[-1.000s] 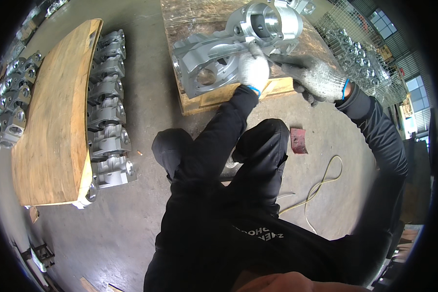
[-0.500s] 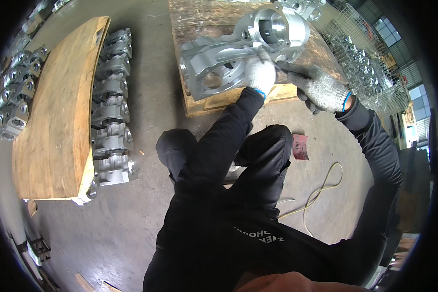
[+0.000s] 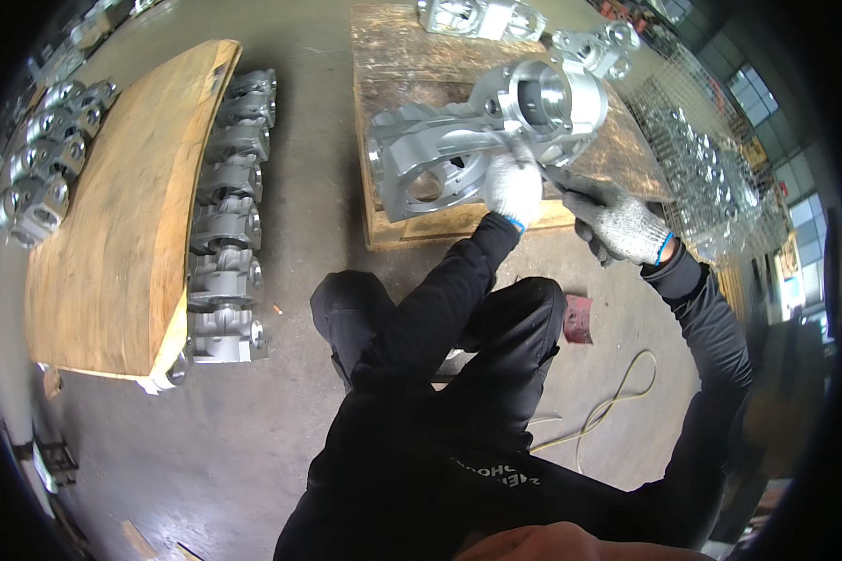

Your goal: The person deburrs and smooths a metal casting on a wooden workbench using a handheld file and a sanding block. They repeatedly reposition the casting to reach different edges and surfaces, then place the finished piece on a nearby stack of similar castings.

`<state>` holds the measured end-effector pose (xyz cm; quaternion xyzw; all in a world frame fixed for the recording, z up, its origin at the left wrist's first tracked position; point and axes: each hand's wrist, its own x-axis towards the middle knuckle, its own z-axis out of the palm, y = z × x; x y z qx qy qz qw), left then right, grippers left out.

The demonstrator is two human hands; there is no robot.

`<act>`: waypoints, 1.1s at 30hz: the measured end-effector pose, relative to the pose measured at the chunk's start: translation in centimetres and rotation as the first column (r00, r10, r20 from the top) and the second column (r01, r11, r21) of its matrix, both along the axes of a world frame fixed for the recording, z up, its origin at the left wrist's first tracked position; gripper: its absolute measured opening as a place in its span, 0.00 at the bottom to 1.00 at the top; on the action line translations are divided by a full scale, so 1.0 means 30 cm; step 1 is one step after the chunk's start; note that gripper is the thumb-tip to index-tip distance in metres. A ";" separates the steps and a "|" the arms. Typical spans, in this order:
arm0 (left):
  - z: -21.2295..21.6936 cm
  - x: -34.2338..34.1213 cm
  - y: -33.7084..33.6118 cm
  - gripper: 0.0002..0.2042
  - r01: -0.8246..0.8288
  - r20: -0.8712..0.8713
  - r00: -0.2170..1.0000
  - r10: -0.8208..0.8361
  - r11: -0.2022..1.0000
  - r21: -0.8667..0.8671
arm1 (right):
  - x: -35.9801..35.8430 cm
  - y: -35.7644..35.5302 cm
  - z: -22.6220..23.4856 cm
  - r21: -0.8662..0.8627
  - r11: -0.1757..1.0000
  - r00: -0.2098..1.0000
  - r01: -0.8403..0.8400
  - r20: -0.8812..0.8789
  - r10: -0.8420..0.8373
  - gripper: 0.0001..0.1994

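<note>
A large silver metal casting [image 3: 430, 154] with a wide round bore lies on a wooden-topped crate [image 3: 398, 56] in front of me. My left hand [image 3: 515, 190], in a white knit glove, is at the near side of the casting below the bore. Its fingers are closed and blurred at the tips, and what they hold is hidden. Just right of it, my right hand [image 3: 624, 224], in a grey-palmed glove, has its fingers curled beside the casting. A dark narrow shape shows between the two hands; I cannot tell a tool from the glove's dark fingers.
More castings [image 3: 482, 17] stand at the crate's far end. At left, a wooden board [image 3: 126, 224] stands between rows of similar castings [image 3: 225, 224]. A wire cage [image 3: 702, 150] of metal parts is at right. On the floor lie a red piece [image 3: 578, 320] and a yellowish hose [image 3: 594, 421].
The view has shifted, so the crate and casting appear lower and more castings show at the far end. Both hands stay at the same part of the casting.
</note>
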<state>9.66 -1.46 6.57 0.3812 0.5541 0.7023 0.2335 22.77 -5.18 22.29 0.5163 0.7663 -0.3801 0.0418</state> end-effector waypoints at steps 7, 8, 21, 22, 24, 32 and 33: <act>-0.003 -0.053 0.012 0.34 -0.038 0.116 0.992 0.044 0.998 -0.059 | -0.009 -0.060 0.059 0.695 0.603 0.876 -0.393 0.084 0.474 0.24; -0.004 -0.059 -0.009 0.35 -0.042 0.243 0.969 0.044 0.999 -0.013 | -0.025 -0.069 0.060 0.706 0.593 0.854 -0.388 0.034 0.519 0.21; -0.358 -0.401 -0.414 0.36 -0.485 -0.461 0.740 0.490 0.863 0.139 | -0.384 0.306 -0.026 0.820 0.320 0.836 -0.474 0.305 0.457 0.12; -0.397 -0.416 -0.402 0.37 -0.442 -0.493 0.753 0.436 0.890 0.110 | -0.416 0.318 -0.035 0.807 0.286 0.818 -0.517 0.369 0.441 0.15; -0.457 -0.435 -0.376 0.40 -0.364 -0.553 0.765 0.330 0.930 0.051 | -0.470 0.314 -0.061 0.754 0.352 0.819 -0.555 0.420 0.391 0.17; -0.524 -0.452 -0.344 0.46 -0.263 -0.576 0.795 0.189 0.963 -0.048 | -0.579 0.328 -0.050 0.692 0.414 0.805 -0.592 0.479 0.351 0.22; -0.525 -0.452 -0.344 0.46 -0.288 -0.581 0.781 0.229 0.958 -0.010 | -0.581 0.331 -0.049 0.659 0.470 0.808 -0.588 0.443 0.389 0.22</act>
